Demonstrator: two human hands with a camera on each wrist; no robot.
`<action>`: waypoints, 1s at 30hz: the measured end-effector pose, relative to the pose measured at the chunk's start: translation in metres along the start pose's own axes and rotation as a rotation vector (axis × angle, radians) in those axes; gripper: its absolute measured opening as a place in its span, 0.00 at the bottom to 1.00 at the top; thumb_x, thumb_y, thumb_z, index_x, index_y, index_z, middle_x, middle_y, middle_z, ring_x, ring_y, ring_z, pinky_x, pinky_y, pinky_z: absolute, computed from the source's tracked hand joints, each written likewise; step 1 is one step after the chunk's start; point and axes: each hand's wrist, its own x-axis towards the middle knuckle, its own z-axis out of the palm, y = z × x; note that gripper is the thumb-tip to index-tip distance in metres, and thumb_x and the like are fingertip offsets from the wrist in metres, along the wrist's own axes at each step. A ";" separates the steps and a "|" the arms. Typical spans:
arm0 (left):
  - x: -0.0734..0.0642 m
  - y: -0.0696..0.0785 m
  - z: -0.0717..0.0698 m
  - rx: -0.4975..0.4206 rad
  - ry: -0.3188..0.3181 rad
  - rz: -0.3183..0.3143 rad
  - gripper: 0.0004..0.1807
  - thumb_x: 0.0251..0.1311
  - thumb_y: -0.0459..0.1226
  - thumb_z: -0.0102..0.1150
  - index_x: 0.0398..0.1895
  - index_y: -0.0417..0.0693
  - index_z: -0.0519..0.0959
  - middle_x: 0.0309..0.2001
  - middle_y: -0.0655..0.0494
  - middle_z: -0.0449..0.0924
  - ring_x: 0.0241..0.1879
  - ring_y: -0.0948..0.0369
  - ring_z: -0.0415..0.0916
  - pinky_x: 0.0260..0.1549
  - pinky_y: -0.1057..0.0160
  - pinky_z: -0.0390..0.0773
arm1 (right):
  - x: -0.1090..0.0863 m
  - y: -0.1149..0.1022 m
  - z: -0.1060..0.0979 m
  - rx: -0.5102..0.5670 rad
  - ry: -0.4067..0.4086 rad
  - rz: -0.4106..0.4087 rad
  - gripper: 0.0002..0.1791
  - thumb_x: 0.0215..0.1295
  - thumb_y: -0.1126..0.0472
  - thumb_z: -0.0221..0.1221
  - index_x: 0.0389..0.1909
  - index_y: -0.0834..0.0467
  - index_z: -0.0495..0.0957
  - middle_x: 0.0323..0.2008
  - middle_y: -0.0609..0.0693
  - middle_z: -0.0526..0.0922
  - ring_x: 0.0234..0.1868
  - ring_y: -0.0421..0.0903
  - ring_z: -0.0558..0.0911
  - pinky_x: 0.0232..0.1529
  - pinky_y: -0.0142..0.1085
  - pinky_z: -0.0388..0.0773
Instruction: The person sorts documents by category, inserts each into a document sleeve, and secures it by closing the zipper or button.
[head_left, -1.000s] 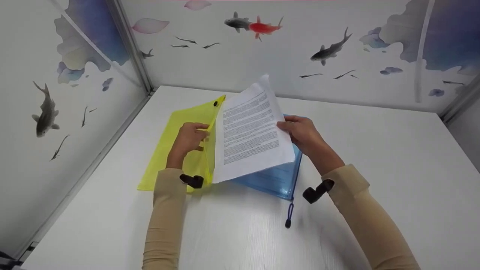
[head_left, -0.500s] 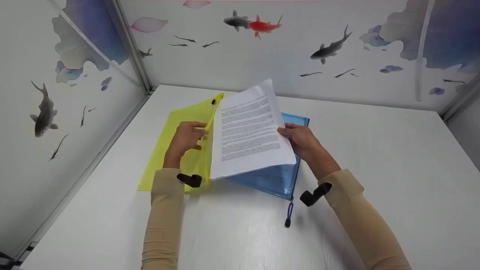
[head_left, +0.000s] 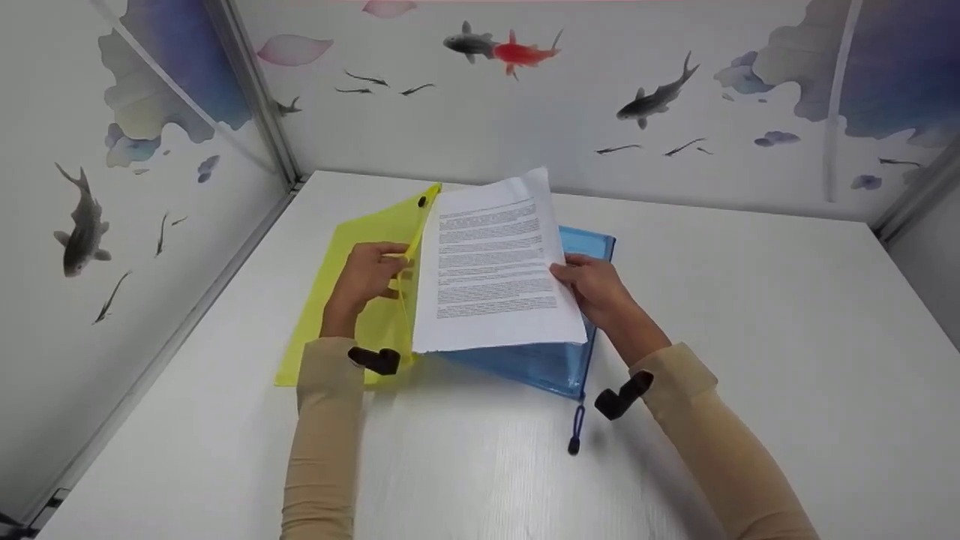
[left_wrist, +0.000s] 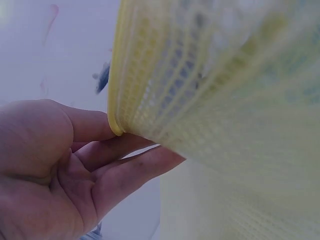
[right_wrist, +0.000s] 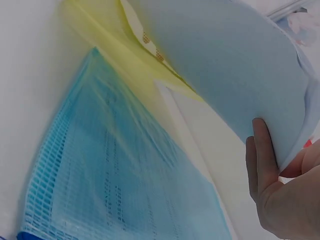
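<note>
My left hand (head_left: 371,271) grips the opening edge of a yellow translucent mesh document folder (head_left: 337,300), which has a black snap near its top corner. In the left wrist view, the folder's mesh sheet (left_wrist: 225,135) stands raised from the fingers. My right hand (head_left: 596,289) pinches the right edge of some printed white paper (head_left: 495,255), thumb on the printed face and fingers behind. The paper's left edge lies at the folder's mouth; how far it reaches inside cannot be told. Under the paper is a blue zip pouch (head_left: 555,367), partly hidden, with printed sheets inside.
A dark zipper pull (head_left: 575,435) on a cord hangs from the pouch's near right corner. The white table (head_left: 750,315) meets fish-painted panels (head_left: 585,112) at the back and left. Black wrist cameras (head_left: 624,395) sit on both sleeves.
The paper and my right hand have moved slightly left and nearer, and the paper has turned a little, its lower edge now more level. My left hand keeps its grip on the folder.
</note>
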 end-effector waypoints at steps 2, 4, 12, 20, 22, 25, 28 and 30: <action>0.000 -0.001 0.001 0.006 -0.003 -0.003 0.20 0.64 0.39 0.50 0.59 0.47 0.71 0.53 0.47 0.77 0.46 0.54 0.79 0.30 0.61 0.83 | 0.000 0.001 -0.001 -0.016 0.002 -0.001 0.28 0.65 0.60 0.54 0.65 0.56 0.60 0.53 0.55 0.75 0.47 0.47 0.81 0.45 0.37 0.80; 0.000 -0.001 0.002 -0.001 -0.007 -0.011 0.20 0.64 0.39 0.50 0.59 0.47 0.71 0.53 0.47 0.77 0.47 0.54 0.79 0.31 0.61 0.83 | 0.000 0.001 -0.003 0.000 -0.006 0.002 0.28 0.65 0.60 0.53 0.65 0.56 0.60 0.53 0.54 0.75 0.47 0.47 0.81 0.44 0.36 0.80; -0.001 0.001 0.001 -0.027 0.005 -0.019 0.20 0.64 0.39 0.49 0.60 0.48 0.71 0.54 0.48 0.76 0.46 0.55 0.78 0.29 0.62 0.83 | -0.003 0.012 0.003 0.160 -0.059 0.090 0.22 0.66 0.63 0.50 0.62 0.57 0.64 0.49 0.53 0.78 0.46 0.48 0.82 0.42 0.37 0.81; -0.003 -0.001 -0.003 -0.052 0.016 0.006 0.20 0.64 0.38 0.49 0.60 0.46 0.71 0.53 0.47 0.77 0.47 0.54 0.78 0.29 0.62 0.83 | 0.001 0.018 0.008 0.015 0.059 0.046 0.25 0.67 0.61 0.50 0.65 0.58 0.60 0.54 0.55 0.74 0.48 0.47 0.80 0.45 0.36 0.79; -0.002 -0.001 -0.003 -0.052 0.010 0.015 0.20 0.64 0.38 0.49 0.59 0.46 0.71 0.52 0.47 0.77 0.47 0.54 0.78 0.29 0.61 0.83 | 0.001 0.017 0.006 -0.049 0.098 0.013 0.26 0.67 0.61 0.51 0.65 0.58 0.60 0.54 0.55 0.74 0.49 0.47 0.80 0.45 0.35 0.79; -0.001 0.000 -0.003 -0.048 0.000 0.028 0.20 0.65 0.38 0.49 0.59 0.46 0.71 0.52 0.47 0.78 0.46 0.54 0.79 0.29 0.61 0.83 | 0.002 0.014 0.004 -0.129 0.149 -0.032 0.26 0.66 0.61 0.52 0.64 0.58 0.61 0.53 0.54 0.74 0.48 0.48 0.80 0.45 0.35 0.79; 0.000 0.000 -0.002 -0.041 -0.006 0.013 0.20 0.65 0.38 0.49 0.60 0.47 0.71 0.52 0.47 0.78 0.46 0.54 0.79 0.30 0.61 0.83 | 0.001 0.013 0.004 -0.184 0.183 -0.056 0.25 0.66 0.60 0.53 0.63 0.57 0.63 0.52 0.54 0.75 0.47 0.49 0.80 0.44 0.35 0.79; 0.000 0.000 -0.001 -0.035 -0.010 -0.003 0.20 0.65 0.39 0.49 0.60 0.48 0.70 0.53 0.47 0.78 0.47 0.55 0.79 0.30 0.61 0.83 | 0.001 0.011 0.004 -0.203 0.188 -0.065 0.25 0.65 0.60 0.53 0.63 0.57 0.63 0.52 0.54 0.75 0.47 0.49 0.80 0.44 0.36 0.80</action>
